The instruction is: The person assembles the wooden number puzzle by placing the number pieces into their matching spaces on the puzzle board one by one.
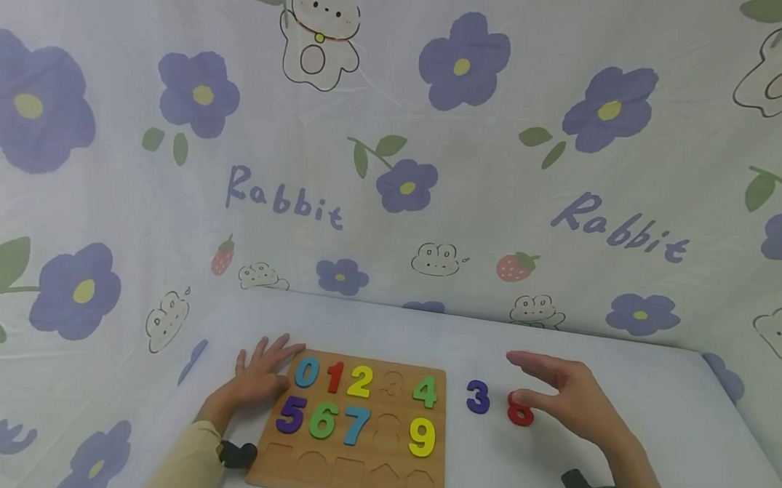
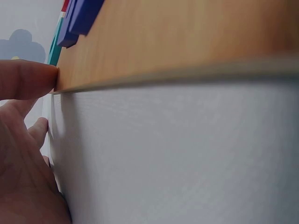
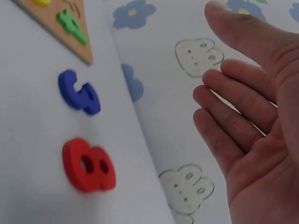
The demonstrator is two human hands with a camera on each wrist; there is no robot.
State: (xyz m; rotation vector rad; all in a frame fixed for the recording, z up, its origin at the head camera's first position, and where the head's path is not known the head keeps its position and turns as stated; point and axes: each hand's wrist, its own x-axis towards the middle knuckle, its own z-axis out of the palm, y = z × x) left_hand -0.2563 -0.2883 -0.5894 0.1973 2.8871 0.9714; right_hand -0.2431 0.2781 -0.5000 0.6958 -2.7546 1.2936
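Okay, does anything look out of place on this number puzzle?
Yes. The purple 3 and red 8 lie loose on the table, right of the wooden board, below the open right hand. Their two recesses on the board sit empty.

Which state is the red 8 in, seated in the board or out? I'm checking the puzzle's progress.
Out. The red 8 lies on the table beside the purple 3, right of the wooden board, whose 8 slot is empty.

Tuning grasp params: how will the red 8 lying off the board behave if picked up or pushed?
The red 8 looks like a thick, flat block, so probably stiff. Lying flat on the white tabletop, it should slide, not roll or tip. It seems small and likely light; the right hand hovers open beside it.
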